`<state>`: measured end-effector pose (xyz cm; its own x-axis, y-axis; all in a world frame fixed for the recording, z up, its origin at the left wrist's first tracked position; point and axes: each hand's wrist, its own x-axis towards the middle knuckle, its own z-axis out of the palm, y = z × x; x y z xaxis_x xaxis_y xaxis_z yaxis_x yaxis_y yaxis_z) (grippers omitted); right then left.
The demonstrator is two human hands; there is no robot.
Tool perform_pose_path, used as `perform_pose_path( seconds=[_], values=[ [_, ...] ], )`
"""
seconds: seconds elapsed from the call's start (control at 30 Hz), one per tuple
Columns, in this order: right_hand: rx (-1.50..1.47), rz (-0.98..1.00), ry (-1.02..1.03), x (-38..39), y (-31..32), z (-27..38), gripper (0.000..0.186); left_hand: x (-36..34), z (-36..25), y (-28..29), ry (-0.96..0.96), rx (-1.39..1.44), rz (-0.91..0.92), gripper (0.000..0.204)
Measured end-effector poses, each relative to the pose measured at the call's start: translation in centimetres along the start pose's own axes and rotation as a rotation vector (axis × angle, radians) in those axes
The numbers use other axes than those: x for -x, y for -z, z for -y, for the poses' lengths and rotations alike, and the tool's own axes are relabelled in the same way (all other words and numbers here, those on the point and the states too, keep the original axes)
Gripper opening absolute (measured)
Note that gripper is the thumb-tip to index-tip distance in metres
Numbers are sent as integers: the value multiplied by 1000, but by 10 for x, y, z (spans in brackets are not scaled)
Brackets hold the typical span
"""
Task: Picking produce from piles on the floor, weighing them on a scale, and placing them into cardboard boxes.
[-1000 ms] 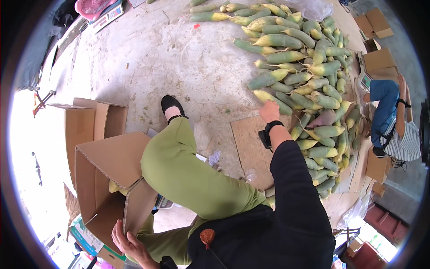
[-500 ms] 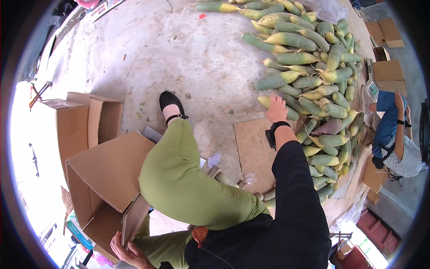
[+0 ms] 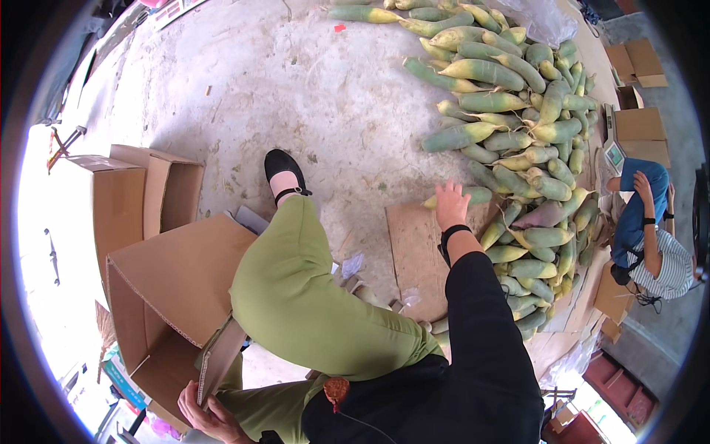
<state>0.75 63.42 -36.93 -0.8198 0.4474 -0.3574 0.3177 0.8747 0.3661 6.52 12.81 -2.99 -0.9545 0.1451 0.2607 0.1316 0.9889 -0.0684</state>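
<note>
Taken from the middle of the view, two upright cardboard boxes (image 3: 118,211) are set at 9 o'clock, their edges side by side. Nearer, at 8 o'clock, a large open box (image 3: 181,270) is tilted, its mouth turned toward 7 o'clock; its upper right corner is brought up just beside the green-trousered knee (image 3: 277,277), so that little room is left between them. At 7 o'clock the left hand (image 3: 214,423) is placed at the lower end of the box flap (image 3: 224,359); the flap's edge is gripped between fingers and thumb, with the forearm brought in from the lower rim.

From 10 to 12 o'clock wide room for moving is given by pale floor (image 3: 244,89), interrupted by a dark shoe (image 3: 283,172) at 10. At 4 o'clock a flat brown board (image 3: 414,248) is laid, its right part covered by the right hand and sleeve.

The right hand (image 3: 452,207) is held at 3 o'clock, back upward, wrist straight, fingers spread and pointed toward 12. It is laid over a green radish (image 3: 481,194) at the pile's left edge, beside the board's top edge; whether the radish is gripped cannot be told. From 1 to 4 o'clock the radish pile (image 3: 543,174) is spread, closely packed. Beyond it, at 3 o'clock, a seated person (image 3: 658,259) is seen.
</note>
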Motion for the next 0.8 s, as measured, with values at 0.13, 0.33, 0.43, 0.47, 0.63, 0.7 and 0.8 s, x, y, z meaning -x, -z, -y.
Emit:
perform_pose_path(
  seconds=[0.13, 0.33, 0.43, 0.47, 0.63, 0.7, 0.8],
  values=[
    [-16, 135, 112, 18, 5, -6, 33, 8, 7, -2, 35, 28, 12, 51],
    [-226, 124, 56, 28, 40, -16, 44, 6, 3, 7, -1, 7, 21, 51],
    [-539, 20, -63, 31, 53, -26, 48, 4, 2, 9, -26, 24, 7, 51],
    [-728, -27, -128, 30, 58, -31, 49, 22, 19, -3, 91, 159, 91, 55],
    [-1592, -191, -86, 26, 98, -37, 42, 22, 17, 1, 83, 196, 47, 56],
    [-1795, -104, -108, 40, 160, -31, 39, 22, 18, 8, 76, 282, 64, 57],
    [-2146, -223, 74, 60, 247, -22, 35, 25, 21, 14, 154, 461, 50, 55]
  ],
)
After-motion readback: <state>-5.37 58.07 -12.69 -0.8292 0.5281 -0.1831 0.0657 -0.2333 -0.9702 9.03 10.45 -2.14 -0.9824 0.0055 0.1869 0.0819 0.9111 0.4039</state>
